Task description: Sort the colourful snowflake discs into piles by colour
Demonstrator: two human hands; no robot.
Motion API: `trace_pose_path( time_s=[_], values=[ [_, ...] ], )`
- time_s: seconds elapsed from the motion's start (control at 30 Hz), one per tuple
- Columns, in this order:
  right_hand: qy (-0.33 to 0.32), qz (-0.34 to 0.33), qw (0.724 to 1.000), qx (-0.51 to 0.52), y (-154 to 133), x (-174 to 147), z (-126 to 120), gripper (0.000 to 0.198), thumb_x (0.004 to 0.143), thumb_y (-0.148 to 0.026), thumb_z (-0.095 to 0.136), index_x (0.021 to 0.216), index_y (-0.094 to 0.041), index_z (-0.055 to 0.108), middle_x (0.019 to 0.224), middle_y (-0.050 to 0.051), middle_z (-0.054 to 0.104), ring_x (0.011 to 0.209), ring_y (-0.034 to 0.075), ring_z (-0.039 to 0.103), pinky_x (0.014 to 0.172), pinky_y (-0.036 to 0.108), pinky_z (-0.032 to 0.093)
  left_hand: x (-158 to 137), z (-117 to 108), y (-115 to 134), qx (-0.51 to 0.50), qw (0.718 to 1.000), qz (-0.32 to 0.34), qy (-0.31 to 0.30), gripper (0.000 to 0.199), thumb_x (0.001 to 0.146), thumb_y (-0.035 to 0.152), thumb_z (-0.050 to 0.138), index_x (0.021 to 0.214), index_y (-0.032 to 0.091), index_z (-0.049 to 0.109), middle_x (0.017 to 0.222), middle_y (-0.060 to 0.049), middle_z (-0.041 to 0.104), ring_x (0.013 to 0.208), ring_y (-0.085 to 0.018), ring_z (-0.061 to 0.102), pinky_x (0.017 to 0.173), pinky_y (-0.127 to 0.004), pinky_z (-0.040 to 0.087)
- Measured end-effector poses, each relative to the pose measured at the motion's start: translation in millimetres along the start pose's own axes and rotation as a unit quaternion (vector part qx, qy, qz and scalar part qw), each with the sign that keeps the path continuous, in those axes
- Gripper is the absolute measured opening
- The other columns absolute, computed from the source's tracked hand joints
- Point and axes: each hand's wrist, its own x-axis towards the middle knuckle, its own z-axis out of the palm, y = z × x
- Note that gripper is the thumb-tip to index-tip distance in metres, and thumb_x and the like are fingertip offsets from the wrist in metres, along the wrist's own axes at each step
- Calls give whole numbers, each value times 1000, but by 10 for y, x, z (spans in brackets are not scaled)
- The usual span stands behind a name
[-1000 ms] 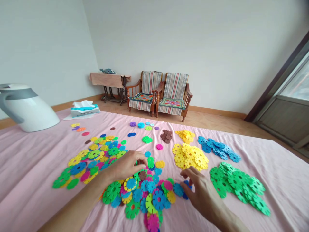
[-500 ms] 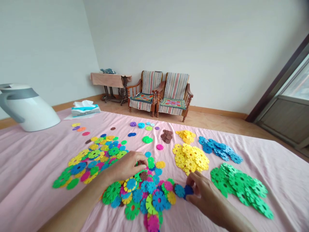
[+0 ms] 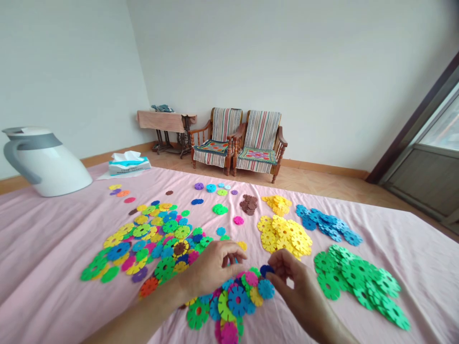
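Observation:
Between the thumb and forefinger of my right hand (image 3: 297, 286) is a dark blue notched disc (image 3: 266, 271), held at the right edge of the mixed pile. My left hand (image 3: 215, 267) is over the middle of this pile, its fingers curled toward the thumb; whatever they grip is hidden. Mixed-colour notched plastic discs (image 3: 238, 300) lie overlapping below and around both hands. More of them (image 3: 142, 230) spread to the left. A yellow disc pile (image 3: 283, 234) lies just beyond my right hand, and a green disc pile (image 3: 358, 274) is to its right.
Blue discs (image 3: 328, 223), small orange-yellow discs (image 3: 277, 204) and brown discs (image 3: 248, 204) form separate piles farther back. A white jug (image 3: 59, 165) and a tissue box (image 3: 129, 165) stand at the left on the pink cloth (image 3: 46, 239). Two armchairs (image 3: 258, 153) are beyond the table.
My left hand has moved right across the mixed pile, uncovering discs at the left. My right hand has shifted slightly left and away from me with the dark blue disc.

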Motion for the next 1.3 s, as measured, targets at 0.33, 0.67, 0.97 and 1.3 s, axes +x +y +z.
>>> trace_pose_path(
  time_s=[0.33, 0.67, 0.97, 1.3],
  values=[
    [47, -41, 995, 75, -14, -67, 263, 8, 82, -25, 56, 87, -20, 53, 75, 0, 59, 66, 13, 56, 60, 22, 45, -35, 198, 93, -30, 999, -12, 25, 11, 77, 24, 60, 76, 17, 68, 68, 0, 65, 61, -11, 54, 56, -20, 40],
    [161, 33, 982, 91, 400, 67, 294, 31, 83, -47, 50, 94, -18, 55, 67, 1, 59, 53, 14, 55, 45, 23, 42, 542, -849, -816, 68, 945, -142, 285, 19, 70, 34, 60, 72, 16, 63, 66, -1, 67, 63, -16, 61, 59, -23, 45],
    [142, 14, 989, 40, 382, 60, 310, 32, 84, -47, 47, 91, -18, 58, 66, 1, 60, 56, 15, 59, 49, 23, 44, 832, -1187, -1351, 201, 894, -271, 294, 10, 63, 28, 65, 58, 20, 63, 61, -3, 68, 71, -23, 65, 58, -25, 40],
    [103, 23, 994, 24, 334, 54, 240, 28, 85, -43, 46, 94, -18, 57, 69, 1, 62, 59, 15, 60, 51, 23, 46, 402, -1120, -943, 200, 966, -129, 103, 12, 71, 27, 58, 73, 19, 67, 72, 0, 69, 71, -16, 62, 65, -20, 44]
  ],
)
